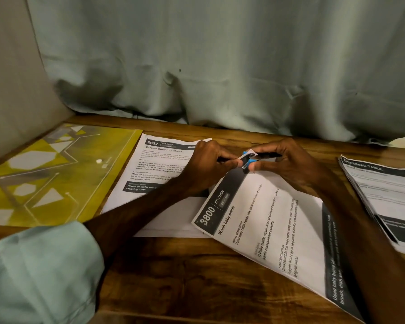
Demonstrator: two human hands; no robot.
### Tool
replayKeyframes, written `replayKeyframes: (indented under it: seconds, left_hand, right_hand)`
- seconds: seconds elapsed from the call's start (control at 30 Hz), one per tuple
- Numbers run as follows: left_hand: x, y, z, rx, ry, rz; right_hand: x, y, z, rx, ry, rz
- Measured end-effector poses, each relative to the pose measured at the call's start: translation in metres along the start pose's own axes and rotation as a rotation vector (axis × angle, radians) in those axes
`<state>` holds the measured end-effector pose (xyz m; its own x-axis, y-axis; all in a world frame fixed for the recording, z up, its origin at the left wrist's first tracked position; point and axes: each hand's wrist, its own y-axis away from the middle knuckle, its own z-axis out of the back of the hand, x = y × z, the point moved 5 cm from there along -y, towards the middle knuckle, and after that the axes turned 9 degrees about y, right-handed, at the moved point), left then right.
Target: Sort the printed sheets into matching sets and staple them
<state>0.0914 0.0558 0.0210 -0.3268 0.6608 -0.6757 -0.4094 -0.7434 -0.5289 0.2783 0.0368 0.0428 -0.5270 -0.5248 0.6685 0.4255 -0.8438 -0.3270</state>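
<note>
Head view: stapling step in hand. Left hand (211, 163) and right hand (292, 166) both pinched the small black-and-blue stapler (250, 159), which sat over the far corner of the kitchen sheets (281, 230), centre-right on the table (197, 284). Bedroom sheet (160, 163) lay left. Next move, judged: a firm squeeze, edges kept aligned.

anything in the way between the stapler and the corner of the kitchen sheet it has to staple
Nothing visible is in the way. The stapler sits right at the far corner of the kitchen sheet, and the corner appears to be in its mouth. The left hand and right hand grip it from either side.
</note>
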Motion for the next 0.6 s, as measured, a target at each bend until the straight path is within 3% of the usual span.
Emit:
replayKeyframes:
  seconds: [0.5,0.6]
  left_hand:
    - [0.001,-0.001,-0.004,0.009,-0.029,-0.04]
    - [0.004,-0.002,-0.002,-0.014,-0.01,-0.029]
  right_hand:
    - [-0.004,-0.005,0.0,-0.105,0.119,0.04]
    - [-0.01,-0.003,-0.004,-0.063,0.037,0.015]
